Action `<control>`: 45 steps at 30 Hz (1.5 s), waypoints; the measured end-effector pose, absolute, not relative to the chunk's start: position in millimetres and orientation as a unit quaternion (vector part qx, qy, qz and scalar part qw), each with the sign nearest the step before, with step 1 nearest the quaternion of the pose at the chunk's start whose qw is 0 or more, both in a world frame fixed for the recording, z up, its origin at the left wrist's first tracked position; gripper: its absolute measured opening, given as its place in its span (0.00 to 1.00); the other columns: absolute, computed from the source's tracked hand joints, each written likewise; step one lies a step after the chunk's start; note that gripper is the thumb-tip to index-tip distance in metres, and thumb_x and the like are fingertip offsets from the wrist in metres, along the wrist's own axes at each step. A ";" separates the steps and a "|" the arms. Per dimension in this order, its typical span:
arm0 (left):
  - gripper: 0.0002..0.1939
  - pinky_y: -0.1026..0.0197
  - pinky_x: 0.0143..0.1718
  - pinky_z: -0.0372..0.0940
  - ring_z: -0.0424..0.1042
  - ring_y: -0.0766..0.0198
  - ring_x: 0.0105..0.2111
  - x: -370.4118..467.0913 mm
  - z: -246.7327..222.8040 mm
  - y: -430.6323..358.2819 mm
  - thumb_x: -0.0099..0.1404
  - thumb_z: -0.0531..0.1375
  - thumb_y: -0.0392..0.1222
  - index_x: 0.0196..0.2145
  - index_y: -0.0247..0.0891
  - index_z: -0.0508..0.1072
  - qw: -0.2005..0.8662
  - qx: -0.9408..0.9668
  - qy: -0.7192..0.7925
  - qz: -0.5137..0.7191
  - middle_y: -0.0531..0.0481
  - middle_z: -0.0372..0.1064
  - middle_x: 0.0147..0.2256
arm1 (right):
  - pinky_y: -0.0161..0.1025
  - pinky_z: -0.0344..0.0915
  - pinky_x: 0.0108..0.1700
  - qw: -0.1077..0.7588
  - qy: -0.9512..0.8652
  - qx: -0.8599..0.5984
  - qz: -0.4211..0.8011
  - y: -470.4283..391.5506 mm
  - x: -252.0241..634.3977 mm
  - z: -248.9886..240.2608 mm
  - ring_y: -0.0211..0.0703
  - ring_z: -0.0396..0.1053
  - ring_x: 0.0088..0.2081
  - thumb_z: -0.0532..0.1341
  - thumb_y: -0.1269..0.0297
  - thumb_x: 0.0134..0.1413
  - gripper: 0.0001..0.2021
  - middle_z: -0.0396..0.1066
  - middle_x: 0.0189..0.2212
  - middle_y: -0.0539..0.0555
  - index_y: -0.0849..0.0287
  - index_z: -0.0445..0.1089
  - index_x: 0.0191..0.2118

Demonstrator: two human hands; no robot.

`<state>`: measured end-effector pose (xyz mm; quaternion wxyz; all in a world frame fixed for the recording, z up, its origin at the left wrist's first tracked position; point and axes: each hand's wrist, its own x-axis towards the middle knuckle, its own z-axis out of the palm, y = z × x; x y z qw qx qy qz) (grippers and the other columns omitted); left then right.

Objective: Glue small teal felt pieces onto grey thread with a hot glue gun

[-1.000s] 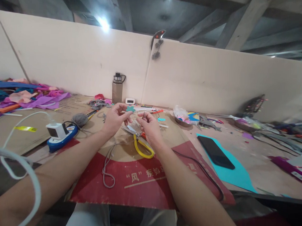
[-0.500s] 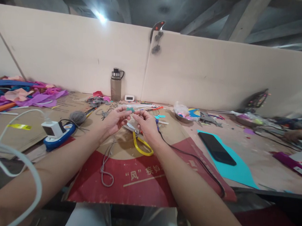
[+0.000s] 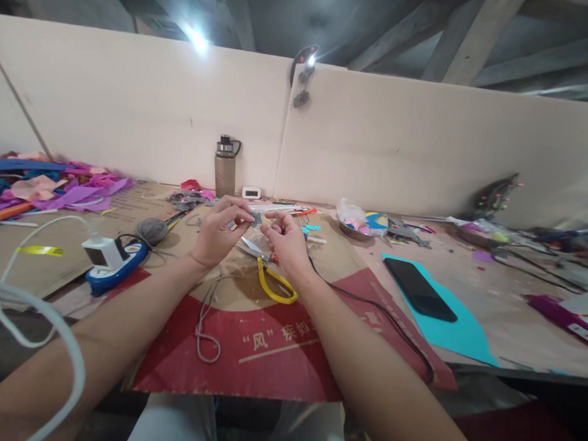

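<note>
Over the cardboard, my left hand (image 3: 221, 229) is closed in a pinch on a small grey piece (image 3: 256, 217), perhaps felt or paper. Facing it, my right hand (image 3: 288, 241) has its fingers curled and thumb against fingertip; whatever lies between them is too small to make out. Scissors with yellow handles (image 3: 277, 286) lie under and between the hands, blades pointing away. A loop of grey yarn (image 3: 206, 353) rests on the red part of the cardboard sheet (image 3: 184, 378). Just beyond my right hand are small turquoise cut pieces (image 3: 311, 228).
At left are a blue power strip (image 3: 117, 268), a grey yarn ball (image 3: 151, 230) and coloured scraps (image 3: 76, 188). A bottle (image 3: 224, 172) stands by the partition. To the right are a black phone (image 3: 420, 289) on turquoise sheet and a dish of scraps (image 3: 356, 230).
The teal piece held between my fingertips is no longer visible there; a grey piece shows at my left fingertips. My left hand has turned and risen, and the hands are slightly farther apart.
</note>
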<state>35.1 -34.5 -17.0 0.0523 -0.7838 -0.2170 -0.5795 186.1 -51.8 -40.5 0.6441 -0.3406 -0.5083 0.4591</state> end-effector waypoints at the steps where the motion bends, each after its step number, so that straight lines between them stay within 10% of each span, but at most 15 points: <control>1: 0.04 0.61 0.40 0.65 0.69 0.64 0.38 35.4 -16.6 -35.4 0.57 0.60 0.31 0.28 0.38 0.73 0.064 -0.786 -0.210 -0.578 0.48 0.70 0.34 | 0.29 0.44 0.19 0.645 -0.511 -0.337 0.458 -52.1 186.5 -40.0 0.27 0.42 0.18 0.64 0.64 0.41 0.14 0.43 0.20 0.41 0.54 0.63 0.37; 13: 0.03 0.60 0.40 0.64 0.69 0.64 0.37 37.2 -16.9 -36.1 0.57 0.61 0.33 0.28 0.38 0.73 0.064 -0.803 -0.195 -0.560 0.48 0.71 0.33 | 0.31 0.45 0.23 0.648 -0.567 -0.342 0.376 -47.1 188.2 -44.2 0.30 0.45 0.20 0.60 0.62 0.46 0.09 0.45 0.18 0.42 0.55 0.70 0.36; 31: 0.11 0.67 0.22 0.58 0.65 0.69 0.21 46.1 -34.7 -19.8 0.51 0.65 0.42 0.32 0.36 0.72 -0.451 -0.659 -0.349 -0.490 0.53 0.68 0.22 | 0.34 0.57 0.33 0.613 -0.580 -0.473 0.252 -46.3 197.0 -44.0 0.36 0.60 0.29 0.53 0.62 0.52 0.07 0.62 0.26 0.47 0.57 0.62 0.35; 45: 0.11 0.70 0.19 0.56 0.70 0.66 0.27 45.5 -32.4 -21.7 0.48 0.66 0.42 0.30 0.35 0.74 -0.504 -0.615 -0.364 -0.485 0.49 0.70 0.25 | 0.38 0.62 0.44 0.569 -0.680 -0.451 0.101 -61.3 201.4 -31.4 0.40 0.68 0.38 0.57 0.70 0.53 0.08 0.72 0.35 0.53 0.57 0.75 0.35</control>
